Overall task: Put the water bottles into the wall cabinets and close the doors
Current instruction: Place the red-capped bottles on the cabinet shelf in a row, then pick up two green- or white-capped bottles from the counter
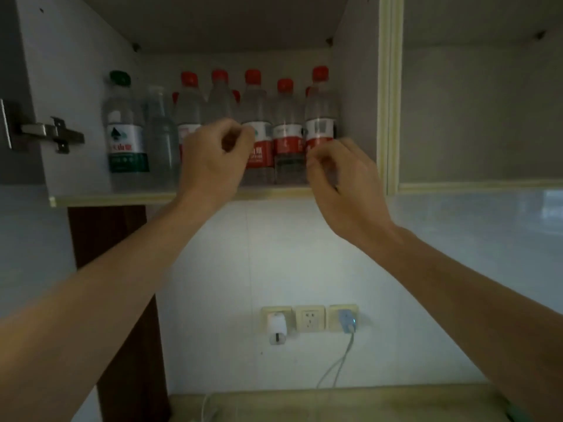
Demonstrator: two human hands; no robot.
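**Both hands up at the open cabinet, bottles on the shelf**

My left hand (pixel 213 156) is raised in front of the bottle row, fingers curled in, thumb meeting fingertips. Can't tell if it's pinching a bottle or nothing; it covers the lower half of two red-cap bottles (pixel 253 123). My right hand (pixel 341 178) is loosely curled in front of the rightmost bottle (pixel 320 117), fingertips right at its label. Contact unclear.

Around the hands:
- Wall cabinet (pixel 115 198) open, pale inner walls, cream edge strip along the shelf front just under my wrists.
- Metal hinge (pixel 51 134) far left of my left hand, on the side wall.
- Right of my right hand: cream-framed cabinet door (pixel 393 117) with a frosted panel, shut.
- Below my forearms: white tiled wall, three sockets (pixel 309 318) in a row. White plug in the left one, blue plug with a pale cable in the right one.
- Dark brown panel (pixel 106 239) under my left forearm.

Bottles: clear ribbed plastic, upright, packed side by side, more red caps behind the front row. Red-and-white labels, text too blurred to read. Left of my left hand: a green-cap bottle (pixel 123 129) with a green-and-white label and tree logo, then a clear bottle (pixel 160 135) with no label that I can see.
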